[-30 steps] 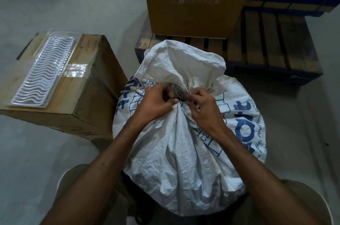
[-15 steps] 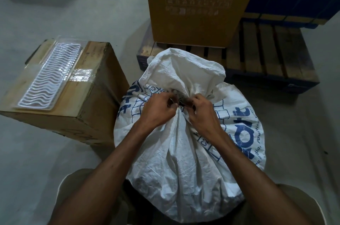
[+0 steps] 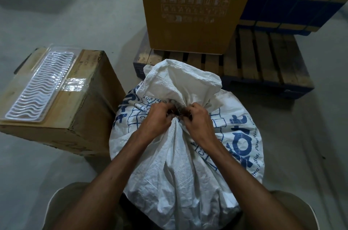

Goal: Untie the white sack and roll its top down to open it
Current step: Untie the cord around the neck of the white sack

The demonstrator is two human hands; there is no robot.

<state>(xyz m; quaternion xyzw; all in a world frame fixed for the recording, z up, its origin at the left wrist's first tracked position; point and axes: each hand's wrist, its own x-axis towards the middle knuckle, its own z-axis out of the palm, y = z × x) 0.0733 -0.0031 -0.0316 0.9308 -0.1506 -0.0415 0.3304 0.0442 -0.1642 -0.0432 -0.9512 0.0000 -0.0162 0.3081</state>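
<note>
A white woven sack (image 3: 180, 163) with blue print stands on the floor between my knees, its neck gathered and bound by a dark tie (image 3: 177, 112). The loose top flares upward above the tie. My left hand (image 3: 156, 119) and my right hand (image 3: 197, 118) meet at the neck, fingers curled, pinching the tie from either side. The knot itself is mostly hidden by my fingers.
A brown cardboard box (image 3: 79, 109) stands at the left with a clear plastic tray (image 3: 41, 84) lying on top. Behind the sack lies a wooden pallet (image 3: 263, 66) carrying a tall cardboard box (image 3: 192, 9) and a blue-banded carton (image 3: 293, 3). Grey floor (image 3: 56, 13) surrounds everything.
Both hands stay at the sack's neck, fingers working slightly at the tie. The view has tilted up a little, so everything sits lower in the frame.
</note>
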